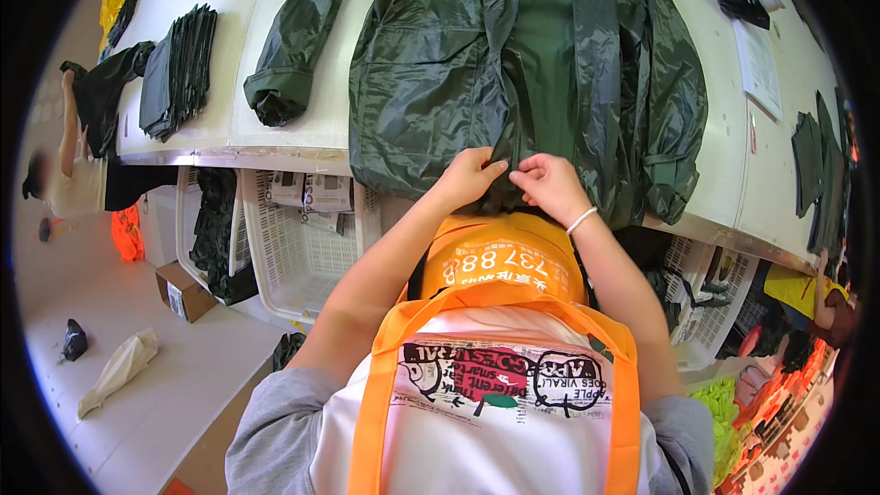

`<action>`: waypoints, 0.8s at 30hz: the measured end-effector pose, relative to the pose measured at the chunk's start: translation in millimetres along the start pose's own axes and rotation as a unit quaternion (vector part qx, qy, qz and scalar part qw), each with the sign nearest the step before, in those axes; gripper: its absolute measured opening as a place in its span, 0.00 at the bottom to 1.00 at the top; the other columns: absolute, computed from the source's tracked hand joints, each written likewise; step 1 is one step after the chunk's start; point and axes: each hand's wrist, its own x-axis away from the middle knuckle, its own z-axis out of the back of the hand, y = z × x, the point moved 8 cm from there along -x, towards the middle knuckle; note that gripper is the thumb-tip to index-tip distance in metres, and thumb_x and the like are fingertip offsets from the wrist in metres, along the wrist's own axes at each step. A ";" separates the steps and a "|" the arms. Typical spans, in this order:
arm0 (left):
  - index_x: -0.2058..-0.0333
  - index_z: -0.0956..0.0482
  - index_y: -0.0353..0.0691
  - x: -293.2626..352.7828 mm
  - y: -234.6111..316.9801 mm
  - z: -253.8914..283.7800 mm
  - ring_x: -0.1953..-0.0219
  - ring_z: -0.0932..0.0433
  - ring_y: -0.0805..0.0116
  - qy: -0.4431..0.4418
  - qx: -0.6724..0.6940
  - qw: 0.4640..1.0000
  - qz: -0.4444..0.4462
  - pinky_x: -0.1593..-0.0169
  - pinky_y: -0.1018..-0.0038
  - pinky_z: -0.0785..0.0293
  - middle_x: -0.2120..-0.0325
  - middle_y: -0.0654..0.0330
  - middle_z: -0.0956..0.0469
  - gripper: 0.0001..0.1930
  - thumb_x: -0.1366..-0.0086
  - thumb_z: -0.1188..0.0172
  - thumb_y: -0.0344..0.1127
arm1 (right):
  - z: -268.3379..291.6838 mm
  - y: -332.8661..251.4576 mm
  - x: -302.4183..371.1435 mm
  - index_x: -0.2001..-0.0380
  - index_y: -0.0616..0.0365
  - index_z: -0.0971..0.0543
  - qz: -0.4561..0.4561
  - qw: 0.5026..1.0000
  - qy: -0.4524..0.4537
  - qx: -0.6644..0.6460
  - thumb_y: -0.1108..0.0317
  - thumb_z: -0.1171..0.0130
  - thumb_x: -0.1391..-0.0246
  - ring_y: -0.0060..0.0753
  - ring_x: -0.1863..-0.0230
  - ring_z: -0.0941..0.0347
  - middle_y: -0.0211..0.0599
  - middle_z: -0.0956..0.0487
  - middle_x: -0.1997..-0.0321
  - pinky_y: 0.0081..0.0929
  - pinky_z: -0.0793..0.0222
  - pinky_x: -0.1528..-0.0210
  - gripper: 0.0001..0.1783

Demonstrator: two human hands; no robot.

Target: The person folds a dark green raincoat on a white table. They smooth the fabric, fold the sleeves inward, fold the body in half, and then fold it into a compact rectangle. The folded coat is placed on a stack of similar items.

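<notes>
A shiny dark green rain jacket (431, 82) lies spread on the white table in front of me, its front parted and its hem hanging over the near edge. A zipper (516, 124) runs down the open front. At its lower end my left hand (472, 179) pinches the left front edge between thumb and fingers. Close beside it, my right hand (552, 183) is closed in a pinch at the zipper's bottom. My fingers hide the zipper end itself. One sleeve (284, 82) stretches out to the left, its cuff showing a duller green inside.
Folded dark garments (179, 73) are stacked on the table (307, 142) at left; more pieces (808, 160) and a paper sheet (757, 69) lie right. White plastic baskets (307, 266) stand below. A person (78, 179) works at far left, another (830, 312) at far right.
</notes>
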 end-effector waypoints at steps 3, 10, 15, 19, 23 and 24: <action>0.74 0.25 0.30 7.9 13.1 6.4 0.80 0.31 0.70 0.041 -0.035 0.998 -0.022 0.73 0.70 0.33 0.84 0.56 0.27 0.18 0.40 0.40 0.43 | -13.3 16.8 -5.7 0.74 0.63 0.25 0.058 0.998 0.007 -0.034 0.69 0.35 0.52 0.17 0.80 0.29 0.29 0.24 0.80 0.20 0.31 0.76 0.10; 0.80 0.19 0.35 62.9 -10.9 -23.8 0.85 0.28 0.72 -0.124 -0.080 0.964 0.222 0.80 0.75 0.33 0.85 0.56 0.24 0.33 0.39 0.50 0.65 | -30.7 27.9 8.3 0.72 0.59 0.29 -0.039 0.948 -0.021 -0.315 0.76 0.41 0.46 0.15 0.75 0.29 0.27 0.24 0.76 0.13 0.31 0.71 0.06; 0.61 0.24 0.43 51.1 -50.4 -56.5 0.64 0.30 0.76 -0.044 0.448 0.854 0.261 0.59 0.78 0.34 0.65 0.66 0.24 0.16 0.35 0.45 0.50 | -30.2 31.3 8.5 0.70 0.61 0.28 -0.023 0.944 -0.023 -0.328 0.75 0.42 0.45 0.19 0.72 0.25 0.32 0.21 0.73 0.14 0.28 0.67 0.05; 0.64 0.25 0.42 51.0 -55.1 -59.2 0.63 0.29 0.73 0.037 0.606 0.760 0.232 0.58 0.78 0.34 0.68 0.64 0.26 0.09 0.38 0.39 0.39 | -35.6 27.8 16.4 0.70 0.61 0.27 -0.041 0.928 -0.014 -0.371 0.74 0.42 0.45 0.22 0.70 0.22 0.35 0.21 0.72 0.15 0.27 0.68 0.04; 0.66 0.24 0.39 49.0 -62.6 -58.0 0.63 0.28 0.72 0.051 0.618 0.753 0.222 0.58 0.78 0.32 0.67 0.62 0.25 0.08 0.38 0.39 0.36 | -31.3 28.9 20.3 0.69 0.62 0.25 -0.057 0.946 0.023 -0.319 0.72 0.40 0.46 0.22 0.72 0.22 0.35 0.20 0.73 0.15 0.28 0.71 0.05; 0.67 0.24 0.38 49.5 -64.5 -59.5 0.63 0.28 0.73 0.044 0.613 0.754 0.233 0.58 0.79 0.32 0.68 0.62 0.25 0.07 0.40 0.38 0.34 | -27.0 29.5 21.4 0.69 0.62 0.25 -0.056 0.955 0.036 -0.288 0.72 0.40 0.46 0.21 0.72 0.22 0.34 0.20 0.73 0.15 0.28 0.71 0.05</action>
